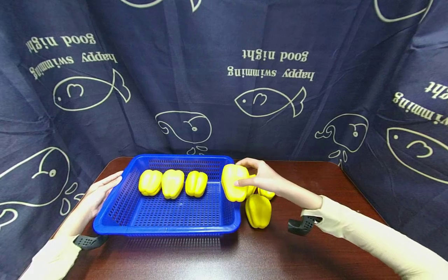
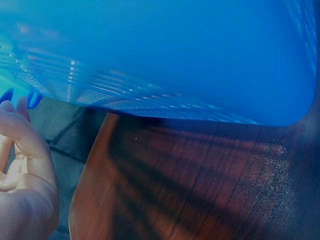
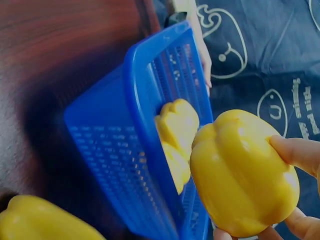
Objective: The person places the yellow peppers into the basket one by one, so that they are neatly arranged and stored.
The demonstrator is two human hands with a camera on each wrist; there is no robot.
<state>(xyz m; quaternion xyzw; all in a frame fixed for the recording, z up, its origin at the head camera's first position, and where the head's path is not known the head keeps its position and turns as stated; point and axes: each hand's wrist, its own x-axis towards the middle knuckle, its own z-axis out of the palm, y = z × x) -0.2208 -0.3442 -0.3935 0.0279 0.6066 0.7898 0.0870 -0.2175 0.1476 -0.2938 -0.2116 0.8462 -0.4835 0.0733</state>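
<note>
A blue plastic basket (image 1: 168,229) with perforated walls holds three yellow bell peppers, one (image 1: 150,182) nearest its left wall, one (image 1: 173,184) in the middle and one (image 1: 196,184) to the right. My left hand (image 1: 99,196) grips the basket's left rim; in the left wrist view its bent fingers (image 2: 22,131) meet the blue edge. With thumb and fingers, my right hand (image 1: 264,177) holds another yellow bell pepper (image 1: 231,182) over the right rim. In the right wrist view this held pepper (image 3: 245,172) shows large, raised beside the basket wall.
Outside the basket on the right, a yellow bell pepper (image 1: 258,211) lies on the dark brown table (image 1: 315,241). More peppers (image 1: 266,193) sit behind it, partly hidden by my right hand. A navy curtain (image 1: 217,77) with fish drawings hangs behind the table.
</note>
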